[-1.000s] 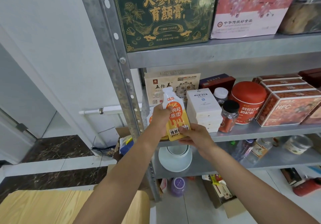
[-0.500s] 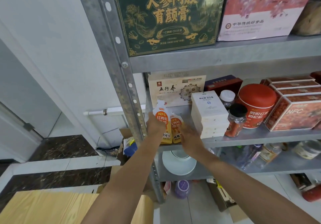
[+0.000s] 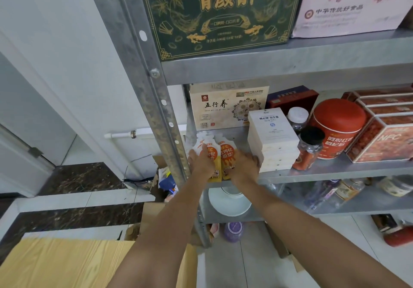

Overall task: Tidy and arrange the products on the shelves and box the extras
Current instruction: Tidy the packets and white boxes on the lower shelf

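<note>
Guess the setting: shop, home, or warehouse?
Likely a small stockroom or shop back room: bare metal shelving, packaged goods like the green box and red tin, and a cardboard box on the tiled floor.

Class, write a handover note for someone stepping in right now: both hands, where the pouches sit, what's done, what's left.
Left hand: rests on the left pouch. Right hand: against the right pouch, grip hidden.
Both pouches stand side by side at the front left of the middle shelf, beside the white box stack.
Done: pouches placed.
Left: let go, tidy other shelves, box extras.
</note>
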`<state>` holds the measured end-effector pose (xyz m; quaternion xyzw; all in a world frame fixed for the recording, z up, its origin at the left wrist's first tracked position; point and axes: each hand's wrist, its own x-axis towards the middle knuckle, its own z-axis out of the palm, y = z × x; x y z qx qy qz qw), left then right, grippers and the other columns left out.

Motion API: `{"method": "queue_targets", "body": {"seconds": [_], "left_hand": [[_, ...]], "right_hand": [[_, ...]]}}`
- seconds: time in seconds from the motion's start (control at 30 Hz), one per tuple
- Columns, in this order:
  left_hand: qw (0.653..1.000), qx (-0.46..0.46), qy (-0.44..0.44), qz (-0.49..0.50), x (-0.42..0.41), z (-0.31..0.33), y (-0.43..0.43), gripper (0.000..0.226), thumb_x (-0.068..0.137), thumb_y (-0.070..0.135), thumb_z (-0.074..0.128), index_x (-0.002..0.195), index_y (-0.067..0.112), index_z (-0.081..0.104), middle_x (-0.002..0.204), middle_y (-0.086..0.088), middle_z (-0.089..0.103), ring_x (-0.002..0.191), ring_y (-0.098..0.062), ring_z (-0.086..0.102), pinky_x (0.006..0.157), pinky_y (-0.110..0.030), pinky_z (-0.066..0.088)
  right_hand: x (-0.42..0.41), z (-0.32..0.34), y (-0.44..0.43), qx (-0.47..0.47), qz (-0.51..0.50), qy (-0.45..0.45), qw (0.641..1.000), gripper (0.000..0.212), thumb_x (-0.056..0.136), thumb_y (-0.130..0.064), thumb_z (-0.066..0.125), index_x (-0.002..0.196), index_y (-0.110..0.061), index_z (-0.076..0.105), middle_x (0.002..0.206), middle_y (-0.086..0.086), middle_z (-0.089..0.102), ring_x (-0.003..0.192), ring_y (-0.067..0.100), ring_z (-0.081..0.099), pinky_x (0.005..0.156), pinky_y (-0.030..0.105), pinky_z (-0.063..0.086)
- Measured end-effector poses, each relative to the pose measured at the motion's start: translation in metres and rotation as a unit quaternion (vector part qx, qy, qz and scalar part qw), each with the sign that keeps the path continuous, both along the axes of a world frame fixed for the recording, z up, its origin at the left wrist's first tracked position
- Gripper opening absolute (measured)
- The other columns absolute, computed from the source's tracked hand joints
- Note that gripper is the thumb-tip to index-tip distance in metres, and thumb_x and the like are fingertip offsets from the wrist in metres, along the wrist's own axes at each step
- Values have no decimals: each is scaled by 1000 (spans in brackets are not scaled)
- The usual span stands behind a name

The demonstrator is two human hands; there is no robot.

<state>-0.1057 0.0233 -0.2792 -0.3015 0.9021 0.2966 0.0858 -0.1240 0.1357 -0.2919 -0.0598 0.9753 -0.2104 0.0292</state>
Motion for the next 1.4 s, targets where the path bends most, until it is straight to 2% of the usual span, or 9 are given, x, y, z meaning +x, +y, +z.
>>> {"method": "queue_targets", "body": {"seconds": [0.2, 0.43, 0.57, 0.7, 0.83, 0.93, 1.17, 1.27, 1.4], "left_hand": [[1000, -2, 7, 5, 1, -8, 1, 73, 99, 16, 45, 156, 29, 2, 158, -17, -1, 145, -38, 1, 118, -47, 11], [998, 52, -24, 31, -10, 9, 6, 72, 95, 15, 53, 152, 36, 13, 155, -15, 2, 142, -38, 8, 116, -50, 16], [985, 84, 117, 95, -17, 38, 9, 41, 106, 33, 30, 144, 24, 43, 155, -17, 27, 144, -36, 22, 114, -49, 22], [873, 380, 273, 137, -17, 79, 17, 34, 101, 42, 44, 99, 16, 66, 98, -9, 72, 92, -25, 68, 77, -33, 53], [806, 537, 235, 87, -13, 102, 16, 27, 96, 19, 60, 121, 7, 61, 119, -18, 68, 103, -31, 66, 89, -45, 55], [815, 514, 247, 99, -15, 110, 19, 36, 96, 3, 56, 132, -4, 54, 127, -24, 62, 113, -39, 61, 97, -53, 49], [836, 460, 272, 122, -13, 119, 31, 42, 97, 15, 59, 137, 3, 51, 132, -21, 59, 119, -36, 59, 104, -54, 45], [863, 424, 263, 74, -8, 122, 37, 74, 92, 55, 53, 151, 18, 29, 144, -15, 49, 130, -34, 49, 109, -53, 40], [832, 478, 283, 12, 1, 118, 48, 48, 94, 39, 61, 134, 16, 49, 128, -16, 62, 120, -34, 57, 91, -38, 52]], "right_hand": [[2, 16, -11, -141, -45, -78, 986, 20, 97, -25, 56, 112, -13, 60, 108, 8, 68, 96, 25, 65, 68, 27, 47], [9, 41, 3, -223, -93, 47, 969, 13, 95, -8, 54, 108, -9, 53, 95, 6, 57, 99, 30, 60, 70, 32, 44], [5, 54, 10, -392, -112, -12, 913, 11, 97, -7, 50, 105, -10, 58, 98, 5, 62, 99, 25, 61, 74, 29, 50], [5, 65, 21, -516, -105, -120, 842, 23, 93, -2, 58, 81, -21, 61, 90, 4, 67, 89, 21, 63, 70, 27, 52], [9, 66, 33, -615, -82, -222, 752, 19, 91, 6, 59, 89, -12, 66, 96, 13, 72, 90, 28, 69, 80, 41, 58], [8, 73, 43, -657, -13, -287, 698, 15, 89, 4, 62, 99, -6, 67, 97, 12, 75, 93, 27, 71, 80, 37, 57], [21, 82, 36, -569, -40, -204, 795, 4, 88, -5, 68, 91, -7, 67, 92, 11, 72, 82, 25, 71, 64, 30, 61], [21, 81, 33, -376, -9, 61, 925, 12, 95, -6, 59, 90, -3, 69, 79, 11, 69, 77, 34, 67, 67, 40, 53], [32, 81, 27, -154, 61, 260, 951, 49, 88, 6, 60, 134, -8, 57, 92, 13, 72, 73, 32, 68, 56, 32, 46]]}}
